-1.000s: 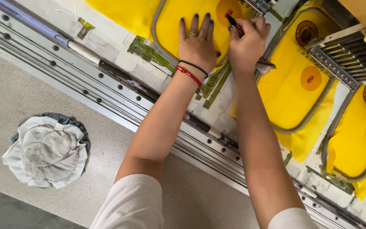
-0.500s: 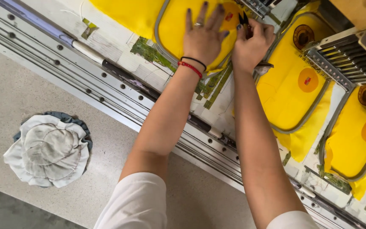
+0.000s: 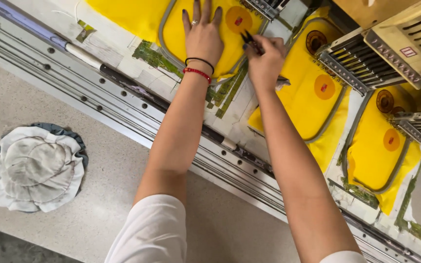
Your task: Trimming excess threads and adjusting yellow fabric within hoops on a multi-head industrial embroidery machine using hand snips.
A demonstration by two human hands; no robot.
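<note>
Two bare forearms extend from short white sleeves. The left hand wears a ring on one finger and dark nail polish; its wrist carries a thin black band and a red bracelet. The right hand shows no jewellery.

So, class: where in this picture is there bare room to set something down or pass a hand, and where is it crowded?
Free: the speckled floor between the rag pile and the metal rail. Crowded: the machine bed beyond the rail, filled with yellow fabric in hoops, machine heads, the left hand flat on fabric and the right hand holding snips.
</note>
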